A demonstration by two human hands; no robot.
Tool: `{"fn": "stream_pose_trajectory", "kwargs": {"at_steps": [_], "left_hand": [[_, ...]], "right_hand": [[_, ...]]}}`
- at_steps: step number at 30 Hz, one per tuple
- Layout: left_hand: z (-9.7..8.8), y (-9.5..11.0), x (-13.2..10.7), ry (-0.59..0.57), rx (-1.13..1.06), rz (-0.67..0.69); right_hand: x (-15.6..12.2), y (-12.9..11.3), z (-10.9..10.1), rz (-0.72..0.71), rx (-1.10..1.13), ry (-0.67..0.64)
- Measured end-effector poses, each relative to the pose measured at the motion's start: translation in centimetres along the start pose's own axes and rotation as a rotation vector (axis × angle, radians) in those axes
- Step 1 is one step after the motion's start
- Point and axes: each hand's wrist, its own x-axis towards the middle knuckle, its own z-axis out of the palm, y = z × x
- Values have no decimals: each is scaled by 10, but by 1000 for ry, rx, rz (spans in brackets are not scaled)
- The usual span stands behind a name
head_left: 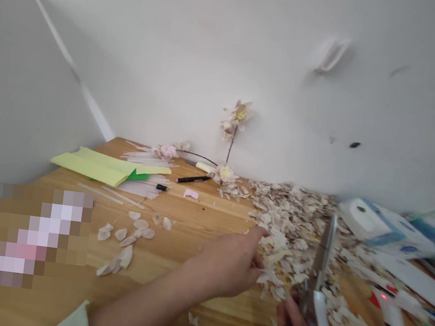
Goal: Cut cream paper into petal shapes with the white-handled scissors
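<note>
My left hand [234, 265] reaches across the table to the near left edge of a heap of pale dried petals [295, 209]. Its fingers are bent, and thumb and finger close together at a whitish petal [272, 278]; one finger points out over the heap. In my right hand [295, 323], at the lower right, is a pair of metal scissors [322, 260] held upright, blades together and pointing up. Several loose petals [140, 225] lie on the wood left of my left forearm.
Petal flowers on a stem [239, 115] lean at the wall. Yellow-green paper [98, 164], pale thin strips [142, 156] and a black pen [193, 179] lie at the back left. A tissue pack [387, 229] and a white glue gun [393, 314] with a red light are on the right.
</note>
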Motion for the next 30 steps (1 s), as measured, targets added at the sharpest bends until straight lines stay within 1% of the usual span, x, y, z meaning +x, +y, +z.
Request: {"fn": "stream_pose_trajectory", "kwargs": {"at_steps": [1, 3, 5, 6, 10, 13, 15, 18, 21, 24, 27, 30], "left_hand": [[2, -1, 1, -41, -19, -5], [7, -2, 2, -115, -88, -21], [11, -4, 4, -152, -154, -52], [13, -5, 5, -155, -176, -64], [21, -10, 8, -166, -206, -62], [27, -12, 9, -185, -232, -57], [30, -13, 10, -191, -253, -61], [30, -10, 11, -216, -261, -98], [27, -8, 12, -233, -259, -144], [25, -8, 12, -233, -331, -184], [25, -10, 11, -235, -424, -216], [26, -12, 10, -228, -423, -220]], "right_hand": [[-2, -1, 3, 7, -3, 65], [-2, -2, 7, -39, -5, 129], [-1, -2, 9, -51, 23, 101], [0, -2, 8, -52, 33, 94], [4, -3, 4, -126, 40, 146], [4, -8, -2, -144, 2, 97], [4, -11, -5, -136, -12, 95], [4, -11, -6, -131, 26, 128], [5, -6, -4, -168, 73, 140], [5, -1, -4, -190, 104, 143], [6, 1, -6, -182, 86, 145], [6, 0, -7, -146, 46, 122]]}}
